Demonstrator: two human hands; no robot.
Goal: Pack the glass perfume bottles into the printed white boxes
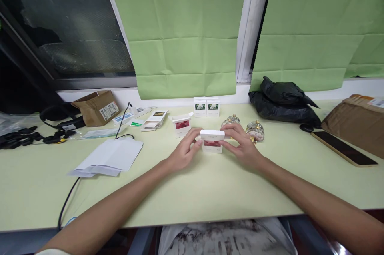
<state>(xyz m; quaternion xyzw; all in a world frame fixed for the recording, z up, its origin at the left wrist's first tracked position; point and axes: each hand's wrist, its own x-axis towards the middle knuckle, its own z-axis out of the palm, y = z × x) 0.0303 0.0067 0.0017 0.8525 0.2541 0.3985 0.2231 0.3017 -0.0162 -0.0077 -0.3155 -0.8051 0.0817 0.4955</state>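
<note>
A small white box (pixel 212 147) with a red flower picture stands upright on the table in front of me, its white top facing me. My left hand (pixel 186 149) grips its left side, thumb near the front edge. From the right, my right hand (pixel 242 147) holds the other side, thumb on the front. Just behind my left hand stands a similar red-flower box (pixel 182 125) with its top flaps up. Ornate clear jars with gold trim (pixel 255 130) sit beyond my right hand, one partly hidden by it.
Two white boxes with white-flower pictures (pixel 207 107) stand at the back. Flattened white cartons (pixel 109 155) and a cardboard box (pixel 97 109) lie left. Right are a black plastic bag (pixel 283 103), a phone (pixel 343 147) and a brown parcel (pixel 358 123). A black cable (pixel 70 201) crosses the left side.
</note>
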